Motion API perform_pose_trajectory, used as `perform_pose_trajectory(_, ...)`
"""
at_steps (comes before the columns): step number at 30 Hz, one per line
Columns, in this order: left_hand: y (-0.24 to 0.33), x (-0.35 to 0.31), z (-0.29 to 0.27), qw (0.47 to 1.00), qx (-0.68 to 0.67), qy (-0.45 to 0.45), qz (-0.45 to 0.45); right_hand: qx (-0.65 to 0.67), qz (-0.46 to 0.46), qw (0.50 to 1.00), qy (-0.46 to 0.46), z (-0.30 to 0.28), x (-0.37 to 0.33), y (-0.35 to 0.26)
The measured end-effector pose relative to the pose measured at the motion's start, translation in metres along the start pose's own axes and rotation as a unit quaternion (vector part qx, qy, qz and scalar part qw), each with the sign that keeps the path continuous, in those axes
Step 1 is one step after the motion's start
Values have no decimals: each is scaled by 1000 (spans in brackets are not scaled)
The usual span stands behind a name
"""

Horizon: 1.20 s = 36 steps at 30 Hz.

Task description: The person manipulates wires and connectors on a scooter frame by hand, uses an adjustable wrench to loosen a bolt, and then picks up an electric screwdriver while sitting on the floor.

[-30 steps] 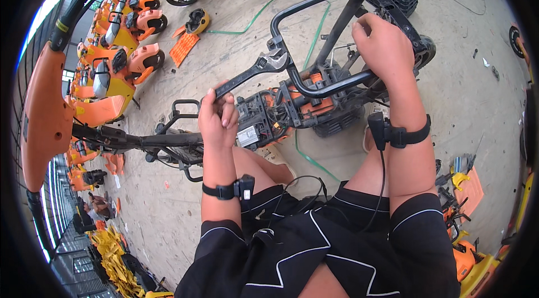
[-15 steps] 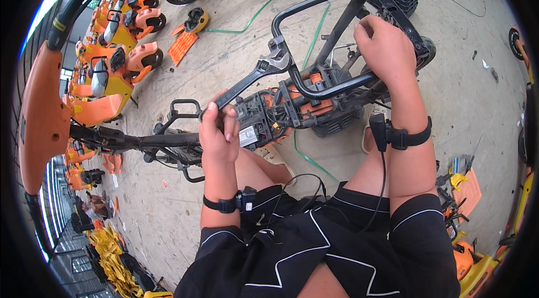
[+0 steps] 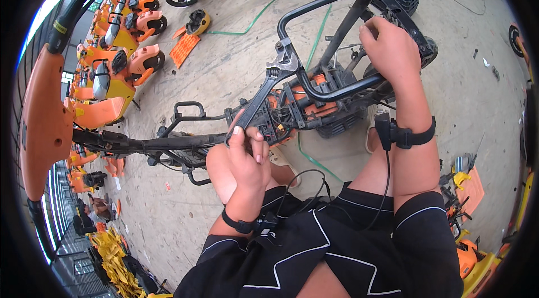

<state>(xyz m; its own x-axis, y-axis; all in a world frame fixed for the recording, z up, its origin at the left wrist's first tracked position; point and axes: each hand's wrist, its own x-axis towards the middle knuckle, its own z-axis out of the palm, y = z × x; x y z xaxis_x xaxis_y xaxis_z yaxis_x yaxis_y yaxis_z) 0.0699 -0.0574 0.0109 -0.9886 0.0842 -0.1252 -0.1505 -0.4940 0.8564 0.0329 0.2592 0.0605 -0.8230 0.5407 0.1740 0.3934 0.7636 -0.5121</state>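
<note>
My left hand is closed round the handle end of a dark adjustable wrench. The wrench slants up and away, its jaws at a small bracket on the black tubular frame of a stripped electric scooter. At the far right of that frame, my right hand has its fingers curled in beside the rear uprights; whatever they grip is hidden behind the hand. Below the tube, an orange part, wiring and a silver-and-black box sit in the scooter's open body.
The scooter's orange front panel and handlebar rise at the left. Rows of orange-yellow scooters stand beyond. A yellow helmet, an orange mat and a green strap lie on the floor. Loose parts lie at the right.
My left hand has come to the right and toward me, swinging the wrench handle into a steeper slant. The frame has shifted slightly right; my right hand has moved a little with it.
</note>
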Motion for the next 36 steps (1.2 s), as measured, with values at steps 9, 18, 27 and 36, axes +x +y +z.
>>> perform_pose_trajectory(9, 1, -25, 13, 1000, 9, -22, -7, -15, 19, 1000, 7, 5, 0, -1)
perform_pose_trajectory(18, 56, 21, 13, 927, 261, -193, -189, -9, 16, 1000, 11, 1, -2, -5)
perform_pose_trajectory(27, 24, -6, 21, 965, 122, -129, -192, -14, 21, 1000, 1, 1, -2, -5)
perform_pose_trajectory(36, -43, -41, 131, 967, -44, -133, -213, -18, 22, 999, 17, 2, 0, -4)
